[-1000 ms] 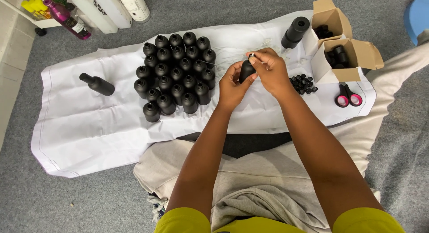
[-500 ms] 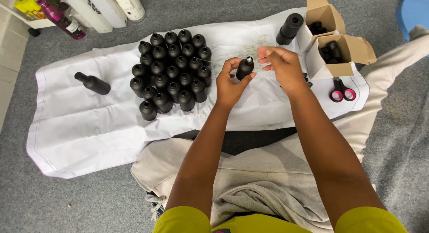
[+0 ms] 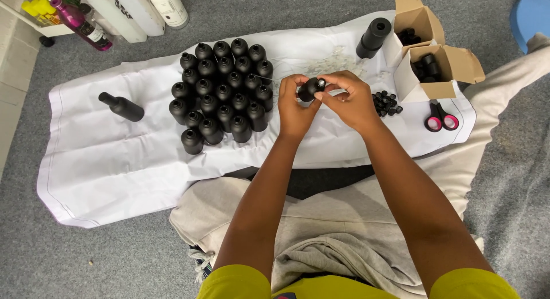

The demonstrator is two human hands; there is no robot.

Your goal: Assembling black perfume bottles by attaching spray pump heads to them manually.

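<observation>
Both bare forearms reach forward, converging ahead of the body. Left hand (image 3: 296, 107): palm turned inward, fingers curled, thumb and fingertips pinched closed. Right hand (image 3: 350, 101): held slightly higher, knuckles up, fingers bent over, tips meeting the left's. The two hands touch at the fingertips.

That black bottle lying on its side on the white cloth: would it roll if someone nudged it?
Probably. The lone black bottle looks round-bodied and lies flat, so a sideways nudge could roll it, though the soft white cloth may slow it. It seems small, likely light.
</observation>
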